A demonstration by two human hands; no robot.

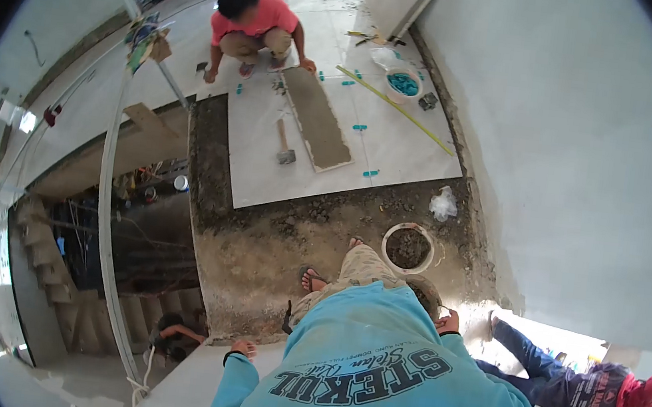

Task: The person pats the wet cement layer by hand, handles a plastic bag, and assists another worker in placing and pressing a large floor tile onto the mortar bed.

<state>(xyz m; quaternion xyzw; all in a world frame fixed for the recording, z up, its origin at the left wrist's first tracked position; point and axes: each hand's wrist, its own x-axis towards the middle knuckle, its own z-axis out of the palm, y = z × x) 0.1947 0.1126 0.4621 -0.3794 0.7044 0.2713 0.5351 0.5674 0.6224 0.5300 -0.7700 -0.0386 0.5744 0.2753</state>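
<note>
My left hand [244, 348] is held out beside my body, its fingers loosely spread and nothing visible in them. My right hand [448, 323] is closed at the edge of a dark bucket [426, 294], partly hidden by my blue shirt. Something thin shows at its fingers, too small to name. Just beyond stands a white-rimmed bucket [408, 247] filled with dark, crumbly mortar or soil. A crumpled clear plastic bag [444, 204] lies on the rough floor nearby.
A person in pink [258, 23] squats, touching a mortar-coated tile [315, 119] near a mallet [284, 144]. A stairwell opening [131, 221] drops at left, with a person below. Another person [585, 398] bends at lower right. A yellow strip [395, 110] lies beside a tub of teal clips [402, 84].
</note>
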